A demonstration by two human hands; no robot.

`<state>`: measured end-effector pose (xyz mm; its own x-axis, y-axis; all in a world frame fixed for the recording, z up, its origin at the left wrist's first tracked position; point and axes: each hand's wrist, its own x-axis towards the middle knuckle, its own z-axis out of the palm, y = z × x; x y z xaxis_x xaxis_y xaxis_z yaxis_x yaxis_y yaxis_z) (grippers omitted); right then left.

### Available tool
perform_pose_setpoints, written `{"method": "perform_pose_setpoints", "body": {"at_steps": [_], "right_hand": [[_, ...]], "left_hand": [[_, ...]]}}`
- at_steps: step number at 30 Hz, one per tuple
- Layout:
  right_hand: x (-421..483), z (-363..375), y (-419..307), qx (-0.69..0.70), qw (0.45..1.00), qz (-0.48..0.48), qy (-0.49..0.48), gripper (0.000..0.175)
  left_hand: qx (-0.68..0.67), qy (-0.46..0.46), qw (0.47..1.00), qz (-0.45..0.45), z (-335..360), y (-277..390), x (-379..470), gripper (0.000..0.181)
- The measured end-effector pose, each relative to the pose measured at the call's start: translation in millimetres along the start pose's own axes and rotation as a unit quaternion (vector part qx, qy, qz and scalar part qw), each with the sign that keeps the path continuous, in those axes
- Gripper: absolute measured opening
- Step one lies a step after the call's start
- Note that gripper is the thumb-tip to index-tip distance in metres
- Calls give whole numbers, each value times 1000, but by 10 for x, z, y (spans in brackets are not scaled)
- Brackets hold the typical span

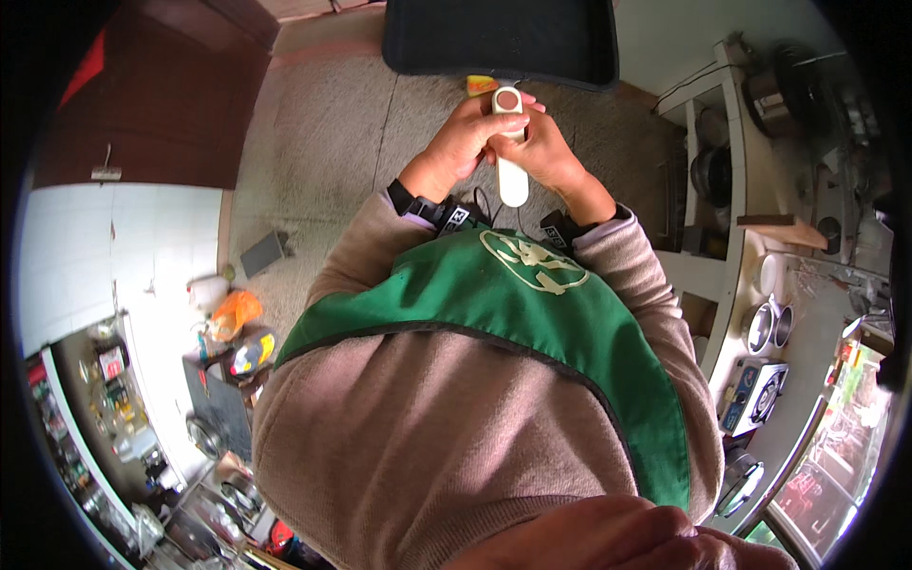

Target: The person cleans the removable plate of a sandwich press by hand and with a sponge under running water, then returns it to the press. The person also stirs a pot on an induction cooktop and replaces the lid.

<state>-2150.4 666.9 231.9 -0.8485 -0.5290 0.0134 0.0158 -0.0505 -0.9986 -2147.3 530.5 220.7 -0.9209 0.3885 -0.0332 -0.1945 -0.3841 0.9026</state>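
Observation:
A slim white handheld device with a round reddish-brown end is held upright in front of my chest. Both hands are around it: my left hand from the left, its thumb across the front, and my right hand from the right, its thumb just below. Some fingers are hidden behind the device. A small yellow and red item shows just past my left hand; whether I touch it cannot be told. Beyond the hands is a black tray-like surface with a raised rim. Black straps circle both wrists.
Shelves with pans stand at the right, beside a counter with pots and a portable gas stove. A dark red cabinet is at upper left. An orange bag and plastic containers stand at left, near a grey slab on the floor.

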Motion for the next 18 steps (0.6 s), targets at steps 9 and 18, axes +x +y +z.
{"method": "perform_pose_setpoints", "body": {"at_steps": [9, 18], "right_hand": [[876, -1012, -220, 93, 987, 132, -13, 24], [2286, -2068, 42, -20, 978, -64, -197, 33]], "left_hand": [[-155, -101, 983, -14, -320, 210, 1642, 26], [19, 184, 983, 1, -557, 301, 3075, 16]]}}
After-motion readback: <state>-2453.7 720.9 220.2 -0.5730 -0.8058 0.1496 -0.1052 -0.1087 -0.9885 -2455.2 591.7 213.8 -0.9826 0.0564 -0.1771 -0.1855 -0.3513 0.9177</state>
